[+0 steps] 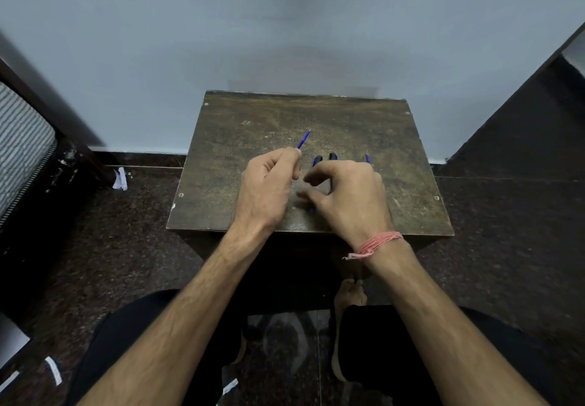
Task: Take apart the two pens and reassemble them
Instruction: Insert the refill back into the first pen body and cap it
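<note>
Head view: a small worn wooden table [348,127] stands against a pale wall [285,25], on a dark speckled floor [506,215]. The left hand [269,184] hovers over the middle of the tabletop with its fingers curled, pinching a thin blue refill [304,139] that sticks up and away from the fingertips, its fine tip pointing toward the wall. Just beside it, the right hand [348,196] is low over the table, thumb and fingers bent and slightly apart; motion blur hides whether they grip anything. Two dark blue pen parts [317,161] poke out past its knuckles, lying on the table, and another thin blue piece [367,158] shows beyond the hand's far right side. A pink thread band [376,244] circles the right wrist.
</note>
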